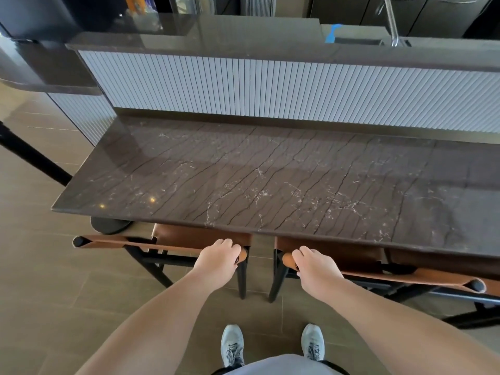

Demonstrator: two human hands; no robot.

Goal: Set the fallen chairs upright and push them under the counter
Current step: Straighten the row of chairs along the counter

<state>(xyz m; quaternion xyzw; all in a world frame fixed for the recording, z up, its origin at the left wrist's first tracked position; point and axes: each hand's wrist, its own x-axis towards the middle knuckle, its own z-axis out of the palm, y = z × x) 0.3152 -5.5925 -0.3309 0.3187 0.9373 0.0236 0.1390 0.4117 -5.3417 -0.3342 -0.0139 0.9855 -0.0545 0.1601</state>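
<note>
Your left hand and right hand each curl around the backrest of an upright chair, left chair and right chair, seemingly nearly tucked under the counter.

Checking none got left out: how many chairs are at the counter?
2 chairs. The left chair is held by the left hand, the right chair by the right hand; both seats sit partly under the counter. More may lie off-frame.

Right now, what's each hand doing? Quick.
Left hand: closed, gripping the top rail end of the left chair.
Right hand: closed, gripping the top rail end of the right chair.
</note>
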